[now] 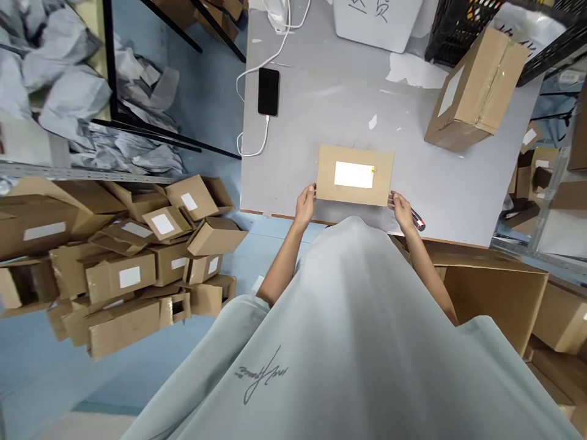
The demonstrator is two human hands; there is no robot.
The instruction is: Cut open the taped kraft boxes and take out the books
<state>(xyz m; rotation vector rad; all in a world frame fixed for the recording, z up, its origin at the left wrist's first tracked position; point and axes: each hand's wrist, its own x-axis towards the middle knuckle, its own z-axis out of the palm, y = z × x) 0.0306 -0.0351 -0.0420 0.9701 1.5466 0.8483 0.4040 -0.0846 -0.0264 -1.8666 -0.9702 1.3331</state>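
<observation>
A small cardboard box (339,194) with a white label on top lies on the grey table (330,104) near its front edge. At the box's left end is my left hand (305,206), its fingertips close against the side. My right hand (402,211) is at the opposite end, fingers pointing at the box's lower right corner. Both hands hold the box between them, as far as the view shows. A black and red cutter (417,220) lies beside my right hand, partly behind it.
A phone (268,91) with a white cable lies at the table's left. A taller carton (477,91) stands at the right, near a black crate (452,30) and a white bin (376,24). Many cartons (123,324) are piled at the left; a large open carton (493,299) is at the lower right.
</observation>
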